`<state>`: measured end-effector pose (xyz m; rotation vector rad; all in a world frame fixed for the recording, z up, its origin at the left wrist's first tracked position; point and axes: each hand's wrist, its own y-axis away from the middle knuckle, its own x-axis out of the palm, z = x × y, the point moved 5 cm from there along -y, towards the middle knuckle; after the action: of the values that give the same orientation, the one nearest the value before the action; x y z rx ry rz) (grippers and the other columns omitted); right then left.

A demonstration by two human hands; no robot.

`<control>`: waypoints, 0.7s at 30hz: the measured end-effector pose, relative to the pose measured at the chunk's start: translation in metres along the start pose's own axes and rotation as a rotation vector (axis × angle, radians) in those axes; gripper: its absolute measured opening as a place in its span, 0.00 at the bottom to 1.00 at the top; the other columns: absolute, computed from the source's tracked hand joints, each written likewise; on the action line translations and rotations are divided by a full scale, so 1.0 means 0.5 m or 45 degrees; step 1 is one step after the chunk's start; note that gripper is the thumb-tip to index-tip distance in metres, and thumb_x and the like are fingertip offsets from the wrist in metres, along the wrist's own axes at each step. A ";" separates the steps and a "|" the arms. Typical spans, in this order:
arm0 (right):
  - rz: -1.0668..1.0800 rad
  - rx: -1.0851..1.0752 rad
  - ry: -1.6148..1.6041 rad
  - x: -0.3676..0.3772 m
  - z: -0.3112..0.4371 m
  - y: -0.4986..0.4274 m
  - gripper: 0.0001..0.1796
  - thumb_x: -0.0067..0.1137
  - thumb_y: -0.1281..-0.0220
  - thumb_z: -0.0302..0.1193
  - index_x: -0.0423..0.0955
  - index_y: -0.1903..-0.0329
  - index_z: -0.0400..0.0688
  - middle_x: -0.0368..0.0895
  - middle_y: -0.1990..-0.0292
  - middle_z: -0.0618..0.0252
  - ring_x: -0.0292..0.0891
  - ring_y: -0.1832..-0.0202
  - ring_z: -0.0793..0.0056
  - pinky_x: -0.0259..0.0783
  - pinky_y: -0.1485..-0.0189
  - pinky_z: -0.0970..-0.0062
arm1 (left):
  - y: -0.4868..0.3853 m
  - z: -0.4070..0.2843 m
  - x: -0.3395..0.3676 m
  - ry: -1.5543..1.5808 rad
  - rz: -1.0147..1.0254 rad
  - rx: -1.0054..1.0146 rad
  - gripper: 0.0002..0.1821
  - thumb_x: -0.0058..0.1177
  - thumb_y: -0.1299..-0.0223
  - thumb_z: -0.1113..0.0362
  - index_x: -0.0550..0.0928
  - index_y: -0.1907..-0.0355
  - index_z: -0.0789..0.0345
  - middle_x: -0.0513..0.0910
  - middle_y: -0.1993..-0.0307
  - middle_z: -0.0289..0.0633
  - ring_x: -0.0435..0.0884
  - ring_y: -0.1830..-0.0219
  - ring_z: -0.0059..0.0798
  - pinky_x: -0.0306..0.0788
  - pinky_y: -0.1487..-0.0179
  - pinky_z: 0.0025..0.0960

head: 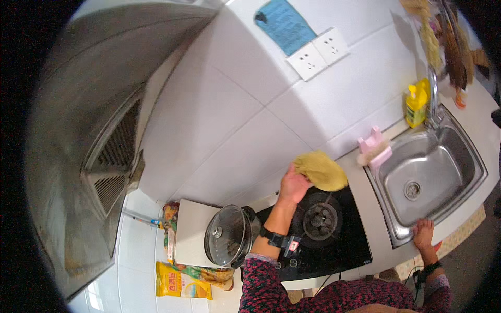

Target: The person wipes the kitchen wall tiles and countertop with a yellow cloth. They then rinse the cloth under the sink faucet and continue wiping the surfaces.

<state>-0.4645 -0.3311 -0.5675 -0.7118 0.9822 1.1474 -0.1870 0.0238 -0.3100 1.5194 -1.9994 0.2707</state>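
Note:
A yellow cloth (321,171) is in my left hand (294,184), held above the back of the black gas hob (352,231), close to the tiled wall. Below the cloth lies the round burner (320,221). My right hand (423,233) rests on the front rim of the stainless steel sink (430,172), and nothing shows in its fingers. A pot with a glass lid (225,234) stands at the hob's left side.
A pink holder with a brush (375,150) and a yellow detergent bottle (415,107) stand behind the sink, near the faucet (433,98). Food packages (182,279) lie at the far left. A range hood (78,137) hangs at the upper left.

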 end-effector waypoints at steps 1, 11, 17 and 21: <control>-0.003 -0.070 -0.004 0.013 0.010 0.004 0.18 0.51 0.48 0.36 0.70 0.56 0.38 0.70 0.54 0.51 0.60 0.47 0.52 0.45 0.37 0.49 | 0.003 -0.044 -0.003 -0.011 -0.044 0.068 0.24 0.35 0.35 0.52 0.66 0.44 0.66 0.66 0.43 0.42 0.62 0.40 0.38 0.53 0.37 0.45; -0.145 -0.098 -0.062 0.018 0.054 0.031 0.23 0.56 0.56 0.32 0.68 0.54 0.36 0.68 0.51 0.53 0.57 0.42 0.54 0.40 0.34 0.48 | 0.057 -0.601 0.034 -0.568 -0.338 1.330 0.25 0.33 0.33 0.53 0.60 0.38 0.62 0.66 0.41 0.40 0.65 0.42 0.32 0.59 0.40 0.36; -0.218 -0.089 -0.074 0.017 0.052 0.030 0.23 0.58 0.61 0.29 0.71 0.57 0.35 0.69 0.52 0.52 0.58 0.43 0.52 0.44 0.35 0.49 | -0.086 -0.823 0.138 -1.569 -1.551 1.540 0.32 0.41 0.37 0.56 0.51 0.33 0.61 0.55 0.35 0.43 0.57 0.35 0.34 0.52 0.35 0.36; -0.216 -0.057 -0.061 0.020 0.049 0.031 0.22 0.58 0.62 0.28 0.70 0.58 0.34 0.69 0.52 0.53 0.58 0.43 0.52 0.44 0.35 0.50 | -0.151 -0.770 0.193 -1.812 -1.766 1.685 0.28 0.36 0.37 0.57 0.55 0.37 0.67 0.55 0.36 0.49 0.56 0.36 0.44 0.51 0.35 0.42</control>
<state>-0.4717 -0.3014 -0.5661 -0.7849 0.8416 1.0355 -0.0016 0.1153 0.0371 4.2679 -0.4282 -0.2832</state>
